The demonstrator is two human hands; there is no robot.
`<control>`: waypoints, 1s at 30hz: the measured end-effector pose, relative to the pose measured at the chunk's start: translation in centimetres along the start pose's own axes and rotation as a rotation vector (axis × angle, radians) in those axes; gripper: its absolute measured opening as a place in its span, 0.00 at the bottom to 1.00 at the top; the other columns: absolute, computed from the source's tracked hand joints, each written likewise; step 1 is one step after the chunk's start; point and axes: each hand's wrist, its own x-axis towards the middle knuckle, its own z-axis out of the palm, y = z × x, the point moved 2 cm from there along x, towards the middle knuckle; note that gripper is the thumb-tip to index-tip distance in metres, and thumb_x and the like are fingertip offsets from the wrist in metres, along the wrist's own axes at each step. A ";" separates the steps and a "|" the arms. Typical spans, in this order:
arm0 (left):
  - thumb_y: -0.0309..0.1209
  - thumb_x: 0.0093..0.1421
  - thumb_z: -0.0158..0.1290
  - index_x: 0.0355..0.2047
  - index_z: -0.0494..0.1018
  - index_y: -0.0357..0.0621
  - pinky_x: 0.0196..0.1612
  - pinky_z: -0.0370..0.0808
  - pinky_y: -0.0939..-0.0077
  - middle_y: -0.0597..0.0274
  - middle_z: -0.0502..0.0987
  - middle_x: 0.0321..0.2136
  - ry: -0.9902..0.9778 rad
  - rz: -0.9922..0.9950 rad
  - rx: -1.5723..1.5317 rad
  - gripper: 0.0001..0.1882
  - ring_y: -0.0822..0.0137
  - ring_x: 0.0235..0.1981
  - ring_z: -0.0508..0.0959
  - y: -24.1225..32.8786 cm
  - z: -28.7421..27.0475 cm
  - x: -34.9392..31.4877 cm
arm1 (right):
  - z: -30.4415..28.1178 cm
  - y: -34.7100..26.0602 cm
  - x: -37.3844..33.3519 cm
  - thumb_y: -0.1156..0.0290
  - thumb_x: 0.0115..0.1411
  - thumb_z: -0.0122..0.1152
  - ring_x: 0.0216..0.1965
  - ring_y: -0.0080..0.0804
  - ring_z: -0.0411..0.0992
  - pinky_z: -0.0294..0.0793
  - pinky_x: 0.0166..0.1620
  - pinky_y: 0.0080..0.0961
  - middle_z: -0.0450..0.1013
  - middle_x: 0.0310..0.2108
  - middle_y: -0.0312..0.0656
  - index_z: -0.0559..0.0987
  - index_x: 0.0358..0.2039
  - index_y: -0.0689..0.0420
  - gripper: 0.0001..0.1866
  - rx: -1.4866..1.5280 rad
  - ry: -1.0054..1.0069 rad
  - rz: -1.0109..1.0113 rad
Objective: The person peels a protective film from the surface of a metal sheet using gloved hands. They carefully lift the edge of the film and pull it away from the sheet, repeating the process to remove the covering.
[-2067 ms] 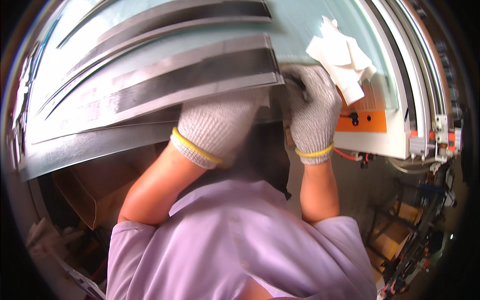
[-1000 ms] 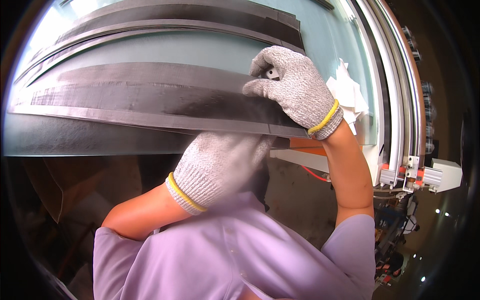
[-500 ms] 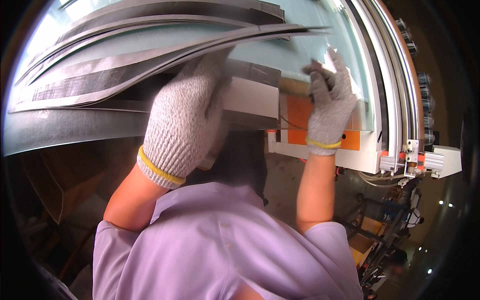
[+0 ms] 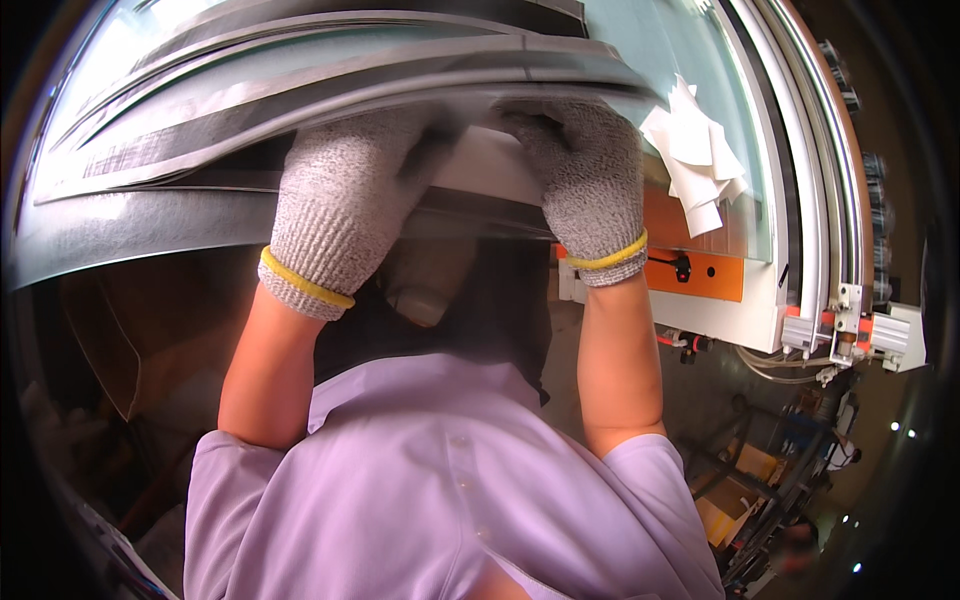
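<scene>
My left hand (image 4: 340, 195) and my right hand (image 4: 595, 185) wear grey knitted gloves with yellow cuff edges. Both are closed at the near side of a stack of long, thin, flexible grey strips (image 4: 330, 90). The strips bend upward from the table and blur toward their right end, hiding most of my fingertips. My left hand grips near the middle, my right hand close to the right end. Beneath and between the hands shows a white-faced piece (image 4: 480, 165) above a dark edge.
More grey strips (image 4: 400, 18) lie farther back on the pale glass-like tabletop (image 4: 640, 50). Crumpled white papers (image 4: 695, 155) rest at the right, near an orange panel (image 4: 720, 278). White and metal rails (image 4: 800, 150) run along the right side, with a metal bracket (image 4: 850, 320) at their end.
My right hand has moved left from beside the white papers to the strips' right end. The papers are now uncovered. The strips have shifted and their right end is blurred.
</scene>
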 end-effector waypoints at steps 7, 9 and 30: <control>0.39 0.62 0.60 0.45 0.80 0.45 0.43 0.79 0.56 0.49 0.82 0.39 0.007 -0.029 0.005 0.15 0.46 0.39 0.82 -0.4 0.6 -0.7 | 0.3 0.6 0.0 0.71 0.59 0.60 0.37 0.56 0.76 0.74 0.43 0.46 0.80 0.33 0.52 0.84 0.36 0.60 0.09 0.033 -0.070 0.194; 0.40 0.62 0.60 0.45 0.81 0.45 0.43 0.79 0.56 0.49 0.82 0.38 0.006 -0.024 0.017 0.15 0.46 0.39 0.82 -0.6 0.8 -0.8 | 0.3 0.8 0.0 0.68 0.60 0.62 0.40 0.52 0.78 0.75 0.46 0.42 0.81 0.36 0.49 0.84 0.39 0.60 0.11 0.007 -0.109 0.231; 0.42 0.64 0.58 0.44 0.81 0.46 0.41 0.79 0.58 0.51 0.82 0.36 -0.057 -0.088 0.035 0.16 0.48 0.36 0.82 -0.2 0.5 -0.7 | 0.2 3.0 -1.3 0.72 0.59 0.62 0.46 0.49 0.78 0.77 0.50 0.43 0.79 0.45 0.45 0.83 0.47 0.45 0.15 -0.487 -0.114 -0.182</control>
